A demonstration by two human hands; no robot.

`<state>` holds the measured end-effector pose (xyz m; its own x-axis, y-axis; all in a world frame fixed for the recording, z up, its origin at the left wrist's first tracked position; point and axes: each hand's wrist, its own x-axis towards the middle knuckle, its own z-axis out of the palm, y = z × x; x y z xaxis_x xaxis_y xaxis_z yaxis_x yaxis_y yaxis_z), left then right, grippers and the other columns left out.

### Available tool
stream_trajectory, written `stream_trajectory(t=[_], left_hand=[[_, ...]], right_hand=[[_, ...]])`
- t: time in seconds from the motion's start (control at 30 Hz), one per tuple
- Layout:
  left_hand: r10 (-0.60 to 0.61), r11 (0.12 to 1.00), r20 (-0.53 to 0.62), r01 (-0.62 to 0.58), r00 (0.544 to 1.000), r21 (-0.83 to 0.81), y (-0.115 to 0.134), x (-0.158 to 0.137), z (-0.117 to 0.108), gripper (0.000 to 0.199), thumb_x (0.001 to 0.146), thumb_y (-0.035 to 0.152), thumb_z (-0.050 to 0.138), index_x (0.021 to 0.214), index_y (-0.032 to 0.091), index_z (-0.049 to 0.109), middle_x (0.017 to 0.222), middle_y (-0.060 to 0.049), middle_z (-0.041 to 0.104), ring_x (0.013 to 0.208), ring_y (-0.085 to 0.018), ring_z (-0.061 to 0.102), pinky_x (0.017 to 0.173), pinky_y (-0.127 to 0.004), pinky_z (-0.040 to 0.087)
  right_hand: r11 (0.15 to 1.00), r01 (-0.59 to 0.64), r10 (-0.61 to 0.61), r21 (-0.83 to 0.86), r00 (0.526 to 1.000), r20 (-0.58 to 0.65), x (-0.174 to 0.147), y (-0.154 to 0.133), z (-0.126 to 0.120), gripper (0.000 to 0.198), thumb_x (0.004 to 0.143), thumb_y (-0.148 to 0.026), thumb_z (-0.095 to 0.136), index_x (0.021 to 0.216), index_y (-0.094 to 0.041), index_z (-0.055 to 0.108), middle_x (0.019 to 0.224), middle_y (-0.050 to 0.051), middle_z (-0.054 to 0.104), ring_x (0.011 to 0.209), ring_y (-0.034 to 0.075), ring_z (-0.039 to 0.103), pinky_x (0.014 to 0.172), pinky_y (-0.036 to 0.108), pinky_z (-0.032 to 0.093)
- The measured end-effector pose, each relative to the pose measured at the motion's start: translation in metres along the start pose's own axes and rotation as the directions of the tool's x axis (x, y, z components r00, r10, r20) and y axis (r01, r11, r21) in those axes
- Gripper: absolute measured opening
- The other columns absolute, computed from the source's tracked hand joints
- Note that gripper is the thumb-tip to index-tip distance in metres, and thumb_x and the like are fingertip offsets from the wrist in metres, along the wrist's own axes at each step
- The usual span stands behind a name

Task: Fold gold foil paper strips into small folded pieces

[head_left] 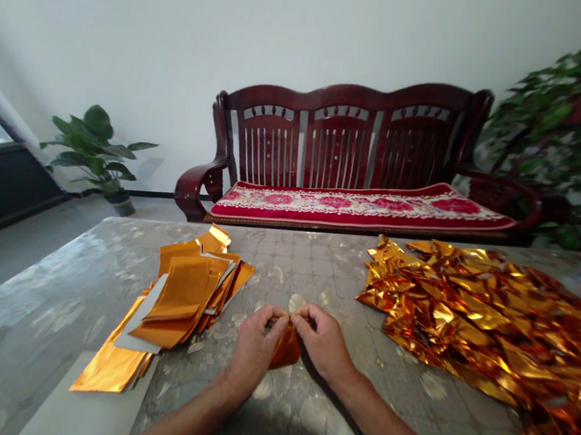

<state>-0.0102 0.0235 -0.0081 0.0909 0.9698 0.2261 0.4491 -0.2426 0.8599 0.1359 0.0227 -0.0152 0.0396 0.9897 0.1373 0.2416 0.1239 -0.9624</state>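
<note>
Presumably for steadiness, the left hand [258, 335] and right hand [325, 345] are both pinching the far end of a small shiny orange-gold piece [285, 351] over the grey patterned desk [316, 266], between flat orange-gold sheets [183, 296] left and crumpled gold pieces [479, 318] right.

The stacked sheets [180, 293] look like smooth, glossy foil, the bench [345, 98] polished wood (its runner [363, 205] matt cloth).

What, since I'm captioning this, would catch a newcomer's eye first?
Probably the shiny gold heap on the right of the table. Next, the dark red bench behind, with its flowered cover. At centre, the left hand and right hand pinch a small foil piece.
</note>
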Motion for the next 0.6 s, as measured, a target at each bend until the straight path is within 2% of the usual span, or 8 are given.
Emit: stream_trajectory(t=[0.23,0.4,0.6], left_hand=[[0.115,0.992,0.000,-0.115,0.993,0.058,-0.0045,-0.0020,-0.0005,0.015,0.090,0.026,0.053,0.087,0.019,0.066,0.080,-0.001,0.068,0.076,-0.014,0.062,0.072,-0.024,0.045],[0.180,0.979,-0.006,-0.178,0.984,0.103,-0.0056,-0.0026,-0.0026,0.016,0.090,0.025,0.053,0.081,0.019,0.065,0.076,0.000,0.065,0.073,-0.013,0.059,0.071,-0.024,0.044],[0.135,0.986,-0.026,-0.131,0.991,0.103,-0.0060,-0.0009,-0.0036,0.016,0.088,0.026,0.053,0.079,0.019,0.064,0.074,0.001,0.065,0.069,-0.013,0.058,0.068,-0.023,0.043]], right_hand=[[1.000,-0.006,0.006,-0.004,1.000,0.004,-0.0040,-0.0042,0.0012,0.020,0.081,-0.036,0.056,0.071,-0.019,0.061,0.064,-0.002,0.060,0.062,0.015,0.055,0.059,0.025,0.042],[1.000,0.005,-0.005,-0.020,1.000,0.008,-0.0057,-0.0050,0.0013,0.020,0.082,-0.034,0.055,0.071,-0.019,0.062,0.064,-0.002,0.059,0.063,0.015,0.055,0.059,0.024,0.041],[0.998,-0.021,0.019,0.051,0.999,0.038,-0.0049,0.0016,0.0023,0.022,0.083,-0.037,0.055,0.071,-0.019,0.058,0.061,-0.003,0.054,0.061,0.014,0.051,0.058,0.023,0.039]])
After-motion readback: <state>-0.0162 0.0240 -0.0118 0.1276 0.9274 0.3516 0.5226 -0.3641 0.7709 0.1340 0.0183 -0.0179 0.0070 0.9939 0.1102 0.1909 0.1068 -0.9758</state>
